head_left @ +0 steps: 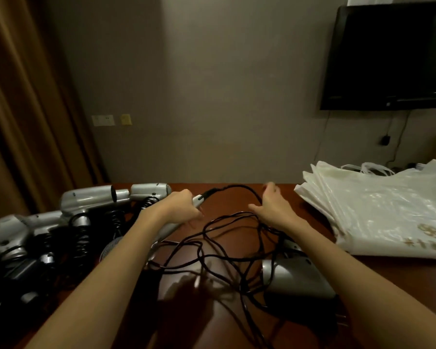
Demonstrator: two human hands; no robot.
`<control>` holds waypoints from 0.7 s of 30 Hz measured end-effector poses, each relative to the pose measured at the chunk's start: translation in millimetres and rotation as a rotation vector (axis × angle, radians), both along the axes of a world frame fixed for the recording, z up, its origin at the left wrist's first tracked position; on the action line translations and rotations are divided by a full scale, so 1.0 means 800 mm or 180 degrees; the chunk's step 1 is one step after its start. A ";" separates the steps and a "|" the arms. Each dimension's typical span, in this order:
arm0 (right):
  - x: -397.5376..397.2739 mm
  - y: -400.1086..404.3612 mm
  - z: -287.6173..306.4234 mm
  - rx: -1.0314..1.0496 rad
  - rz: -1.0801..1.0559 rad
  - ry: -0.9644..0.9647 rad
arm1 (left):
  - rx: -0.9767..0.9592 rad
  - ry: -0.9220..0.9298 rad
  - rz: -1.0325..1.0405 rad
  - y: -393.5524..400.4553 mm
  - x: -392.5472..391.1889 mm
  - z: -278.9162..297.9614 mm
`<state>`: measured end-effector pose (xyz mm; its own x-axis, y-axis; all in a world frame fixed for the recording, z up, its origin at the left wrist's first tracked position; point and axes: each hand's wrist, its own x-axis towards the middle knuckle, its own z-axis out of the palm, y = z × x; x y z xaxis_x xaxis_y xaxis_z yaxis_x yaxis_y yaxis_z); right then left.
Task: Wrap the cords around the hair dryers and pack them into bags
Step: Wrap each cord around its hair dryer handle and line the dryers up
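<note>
Left hand (179,206) grips a silver dryer handle (170,226); right hand (272,205), fingers spread, touches the black cord (237,191). Glossy bags (378,212) at three o'clock.

Left hand (180,207) fisted in a grip; right hand (275,206) spread.

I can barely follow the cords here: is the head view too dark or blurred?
Head view: dim overall; the pile of dryers at left sinks into shadow; right hand fingers are motion-blurred; the bags show glare; black cords stay traceable against the table; edges bend from the wide-angle lens.
</note>
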<state>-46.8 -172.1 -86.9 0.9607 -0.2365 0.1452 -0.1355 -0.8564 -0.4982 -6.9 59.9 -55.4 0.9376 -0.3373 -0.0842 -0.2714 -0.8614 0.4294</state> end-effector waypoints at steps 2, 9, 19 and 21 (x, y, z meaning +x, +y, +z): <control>-0.005 0.021 0.000 -0.0712 -0.0026 -0.1106 | 0.0097 0.0002 0.0101 0.011 0.001 0.002; -0.015 0.117 -0.023 -0.1624 0.1273 0.0465 | 0.0330 0.0112 0.0260 0.026 0.004 -0.007; -0.004 0.105 0.003 -0.0113 0.1754 0.0853 | 0.0382 0.0021 0.0054 0.024 -0.014 -0.017; -0.006 0.078 0.038 0.0179 0.2002 0.0707 | 0.0337 0.0058 -0.0004 0.017 -0.015 -0.014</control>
